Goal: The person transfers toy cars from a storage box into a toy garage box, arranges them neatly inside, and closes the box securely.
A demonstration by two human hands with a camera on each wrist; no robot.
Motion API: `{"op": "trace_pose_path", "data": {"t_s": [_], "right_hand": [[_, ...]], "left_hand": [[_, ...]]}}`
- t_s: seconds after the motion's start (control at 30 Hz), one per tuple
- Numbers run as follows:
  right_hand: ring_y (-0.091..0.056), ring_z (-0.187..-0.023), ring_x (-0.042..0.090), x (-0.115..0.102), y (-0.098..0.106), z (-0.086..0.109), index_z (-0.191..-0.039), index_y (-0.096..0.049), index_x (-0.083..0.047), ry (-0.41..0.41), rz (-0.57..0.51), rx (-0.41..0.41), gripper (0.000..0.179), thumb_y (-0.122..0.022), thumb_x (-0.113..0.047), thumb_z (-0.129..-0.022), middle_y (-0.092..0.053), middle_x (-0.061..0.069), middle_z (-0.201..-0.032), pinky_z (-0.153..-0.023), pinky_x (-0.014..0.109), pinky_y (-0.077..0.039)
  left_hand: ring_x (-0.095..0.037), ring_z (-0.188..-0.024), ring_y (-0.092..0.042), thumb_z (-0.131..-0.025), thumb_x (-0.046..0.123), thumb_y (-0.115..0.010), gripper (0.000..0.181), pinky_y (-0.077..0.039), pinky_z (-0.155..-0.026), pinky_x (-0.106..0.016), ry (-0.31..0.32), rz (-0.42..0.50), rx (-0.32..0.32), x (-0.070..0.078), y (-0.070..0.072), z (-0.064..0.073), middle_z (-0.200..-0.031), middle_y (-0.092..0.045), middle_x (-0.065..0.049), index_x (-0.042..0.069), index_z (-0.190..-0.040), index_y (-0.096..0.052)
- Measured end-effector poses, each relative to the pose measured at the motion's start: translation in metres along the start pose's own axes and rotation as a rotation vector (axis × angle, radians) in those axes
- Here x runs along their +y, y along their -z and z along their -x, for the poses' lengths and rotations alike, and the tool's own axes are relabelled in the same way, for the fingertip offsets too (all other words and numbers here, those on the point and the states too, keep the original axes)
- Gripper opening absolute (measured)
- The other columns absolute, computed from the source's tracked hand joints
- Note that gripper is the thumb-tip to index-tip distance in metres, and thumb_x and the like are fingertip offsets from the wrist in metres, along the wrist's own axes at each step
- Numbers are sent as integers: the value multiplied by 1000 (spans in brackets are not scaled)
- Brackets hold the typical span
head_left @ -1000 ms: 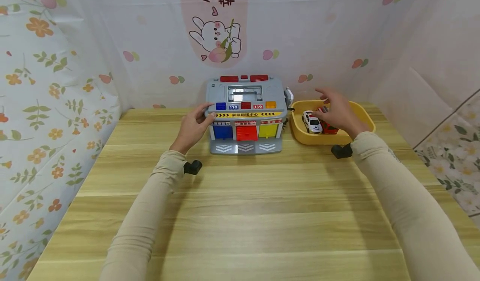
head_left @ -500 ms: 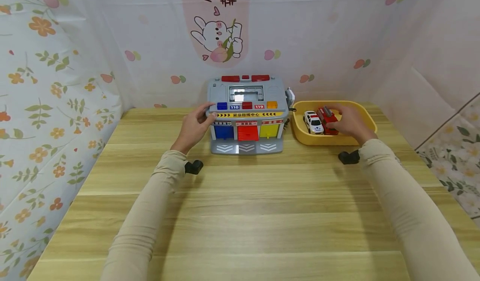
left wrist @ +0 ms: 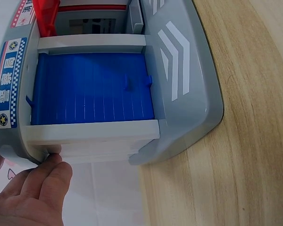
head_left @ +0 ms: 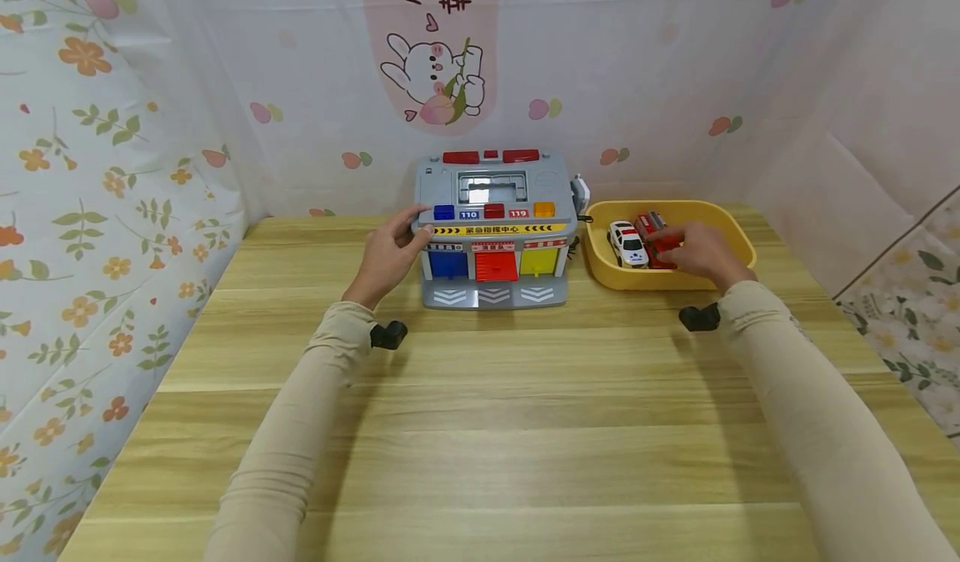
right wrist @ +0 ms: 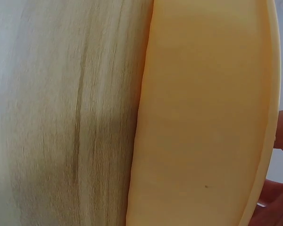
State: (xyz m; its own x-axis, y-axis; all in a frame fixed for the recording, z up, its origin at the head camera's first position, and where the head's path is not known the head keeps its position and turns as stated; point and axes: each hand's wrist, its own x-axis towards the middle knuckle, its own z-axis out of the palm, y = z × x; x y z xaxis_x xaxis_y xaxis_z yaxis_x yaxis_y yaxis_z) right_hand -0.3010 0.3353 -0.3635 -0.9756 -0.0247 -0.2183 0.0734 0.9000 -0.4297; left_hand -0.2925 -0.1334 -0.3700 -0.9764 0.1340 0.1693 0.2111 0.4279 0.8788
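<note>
In the head view, a grey toy emergency station (head_left: 491,187) stands at the back of the table, with blue, red and yellow doors. The red door (head_left: 497,267) is tilted outward. My left hand (head_left: 387,255) grips the station's upper left edge, thumb in front. The left wrist view shows its curled fingers beneath the edge beside the lowered blue door (left wrist: 94,89). My right hand (head_left: 701,251) reaches into a yellow tray (head_left: 630,278) and pinches a red toy fire truck (head_left: 654,219), partly hidden. A white toy police car (head_left: 627,243) lies against the truck's left side.
The tray's wall (right wrist: 203,117) fills much of the right wrist view and covers most of the right hand. A patterned cloth (head_left: 300,87) hangs behind the wooden table (head_left: 487,429). A small white part (head_left: 580,195) juts from the station's right side.
My right hand has moved right from above the police car to the fire truck, and its fingers have come down onto the truck. The left hand keeps its place on the station.
</note>
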Motion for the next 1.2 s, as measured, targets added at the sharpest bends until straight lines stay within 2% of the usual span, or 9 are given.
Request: {"op": "trace_pose_path", "data": {"t_s": [0.17, 0.37, 0.57, 0.77, 0.93, 1.03, 1.2], "right_hand": [[-39, -121, 47, 0, 0, -1, -141, -57, -7, 34, 36, -4, 46, -61, -10, -95, -41, 37, -147, -102, 61, -40], [-48, -116, 48, 3, -2, -2, -133, -64, -5, 124, 160, 49, 42, -64, -7, -91, -53, 37, -136, -99, 62, -43], [-49, -116, 48, 4, -3, -4, -129, -67, -5, 152, 215, 70, 39, -66, -8, -90, -57, 36, -132, -104, 64, -41], [-53, -106, 44, 3, -1, -2, -126, -69, -6, 183, 227, 94, 38, -65, -9, -88, -61, 35, -127, -93, 57, -46], [-52, -94, 37, 0, 5, 2, -124, -70, -7, 195, 239, 118, 37, -64, -9, -87, -65, 31, -120, -72, 39, -43], [-53, -90, 34, -1, 9, 5, -124, -71, -8, 202, 250, 123, 37, -65, -11, -87, -68, 29, -115, -67, 32, -39], [-53, -89, 33, -6, 13, 12, -125, -71, -10, 213, 238, 146, 36, -67, -12, -89, -69, 29, -115, -66, 32, -39]], "left_hand": [[-28, -131, -60, -101, 37, -58, 47, -51, -110, -44, -10, -1, -2, 0, 0, 1, -148, -55, -15, 21, -145, -53], [-28, -126, -63, -101, 37, -58, 47, -52, -108, -45, -14, -11, 0, -1, 0, 0, -144, -59, -15, 21, -145, -53], [-28, -123, -64, -101, 37, -58, 47, -53, -107, -45, -14, -17, 4, -2, 0, 0, -143, -59, -15, 21, -145, -53], [-28, -123, -64, -101, 36, -58, 46, -53, -106, -45, -17, -15, 2, -1, 0, 0, -141, -61, -15, 20, -144, -53], [-28, -124, -64, -101, 37, -58, 48, -53, -107, -45, -11, -17, 4, -1, 0, 0, -141, -61, -15, 21, -145, -53], [-29, -126, -63, -100, 38, -58, 48, -52, -107, -45, -11, -16, 5, -1, 1, 0, -143, -60, -15, 21, -145, -53], [-29, -128, -62, -101, 38, -58, 48, -52, -108, -45, -15, -9, 0, -1, 1, 0, -145, -58, -15, 21, -145, -52]]}}
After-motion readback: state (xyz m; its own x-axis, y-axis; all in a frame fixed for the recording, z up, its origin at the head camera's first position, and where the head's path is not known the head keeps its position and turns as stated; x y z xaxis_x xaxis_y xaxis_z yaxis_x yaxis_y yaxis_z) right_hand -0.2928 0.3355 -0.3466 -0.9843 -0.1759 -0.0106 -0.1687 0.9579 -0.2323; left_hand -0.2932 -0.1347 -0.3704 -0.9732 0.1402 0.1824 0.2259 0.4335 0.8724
